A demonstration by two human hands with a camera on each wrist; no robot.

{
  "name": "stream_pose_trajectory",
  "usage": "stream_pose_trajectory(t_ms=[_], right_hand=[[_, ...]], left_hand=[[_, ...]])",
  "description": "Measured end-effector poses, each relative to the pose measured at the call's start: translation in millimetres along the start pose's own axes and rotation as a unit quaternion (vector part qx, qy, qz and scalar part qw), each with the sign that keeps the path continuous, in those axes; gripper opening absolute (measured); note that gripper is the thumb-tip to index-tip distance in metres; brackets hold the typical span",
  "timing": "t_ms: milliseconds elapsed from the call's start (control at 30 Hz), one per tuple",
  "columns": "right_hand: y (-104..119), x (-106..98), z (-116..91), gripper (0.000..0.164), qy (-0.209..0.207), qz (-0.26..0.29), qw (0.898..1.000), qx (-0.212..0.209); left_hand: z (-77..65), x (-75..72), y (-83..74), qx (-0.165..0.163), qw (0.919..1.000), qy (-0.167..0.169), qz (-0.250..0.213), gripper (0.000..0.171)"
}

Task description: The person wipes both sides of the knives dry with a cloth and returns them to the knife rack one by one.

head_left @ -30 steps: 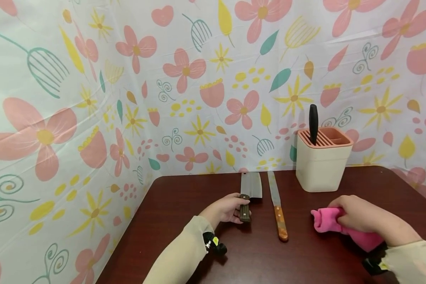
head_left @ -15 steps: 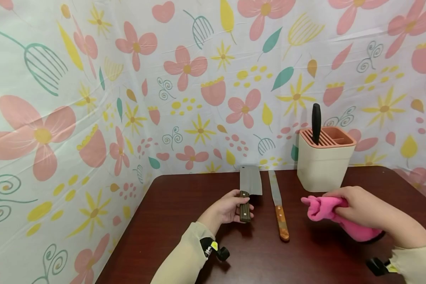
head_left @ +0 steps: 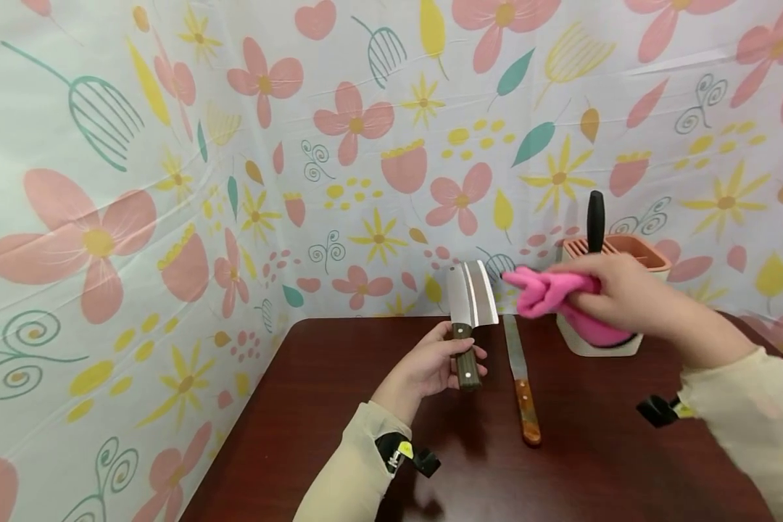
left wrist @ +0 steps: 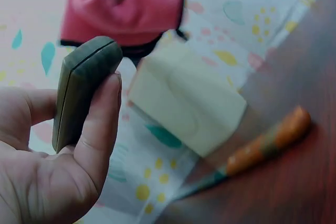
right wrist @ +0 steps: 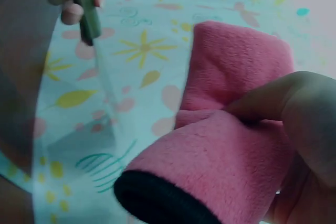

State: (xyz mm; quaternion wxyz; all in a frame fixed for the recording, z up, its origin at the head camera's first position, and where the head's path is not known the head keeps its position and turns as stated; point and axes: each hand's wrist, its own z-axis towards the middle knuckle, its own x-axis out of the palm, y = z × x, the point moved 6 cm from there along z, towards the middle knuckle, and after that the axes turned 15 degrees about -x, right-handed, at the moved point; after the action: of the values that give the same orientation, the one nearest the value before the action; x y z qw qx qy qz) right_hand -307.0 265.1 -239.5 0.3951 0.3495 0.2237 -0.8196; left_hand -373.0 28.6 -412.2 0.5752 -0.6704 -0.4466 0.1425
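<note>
cleaver (head_left: 462, 293) up off the table (head_left: 339, 435), blade uppermost, left hand (head_left: 438, 360) wrapped round its handle. hands apart; right hand (head_left: 620, 293) grips bunched pink cloth (head_left: 548, 293), clear of the blade. orange-handled knife (head_left: 526, 402) flat on table. head view alone: slotted top of cream block (head_left: 570, 341), black handle (head_left: 596, 221) standing in it. right wrist view: cleaver blade edge-on, blurred; cloth's thick black edge (right wrist: 163, 198) close up. yellow patch (head_left: 406, 449) on left wrist strap (head_left: 387, 453), any marks too small to read.

Cleaver (head_left: 473, 297) left of long knife (head_left: 523, 382), cloth (head_left: 551, 293) before knife block (head_left: 573, 339).
</note>
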Motion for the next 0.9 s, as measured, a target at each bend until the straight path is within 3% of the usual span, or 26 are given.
stream_pose_trajectory(t_ms=[133,300,500,700,900], right_hand=[[-5,-12,39,0.036,0.005,-0.013,1.0,0.015],[-16,-9,72,0.035,0.034,-0.01,0.999,0.038],[-32,15,92,0.035,0.065,-0.011,0.996,0.066],[-43,44,107,0.032,0.08,-0.008,0.993,0.09],[-45,68,115,0.031,0.093,-0.043,0.99,0.099]], left_hand=[[-5.0,11.5,-4.1,0.005,1.0,0.003,-0.003,0.025],[-13.9,18.4,-5.1,0.007,0.9999,-0.005,0.008,0.03],[-24.0,20.6,-3.9,0.011,0.9998,-0.013,0.01,0.031],[-30.6,24.8,-0.1,0.006,0.9999,0.001,0.011,0.029],[-32.6,32.9,1.2,0.009,0.9997,0.011,0.019,0.033]])
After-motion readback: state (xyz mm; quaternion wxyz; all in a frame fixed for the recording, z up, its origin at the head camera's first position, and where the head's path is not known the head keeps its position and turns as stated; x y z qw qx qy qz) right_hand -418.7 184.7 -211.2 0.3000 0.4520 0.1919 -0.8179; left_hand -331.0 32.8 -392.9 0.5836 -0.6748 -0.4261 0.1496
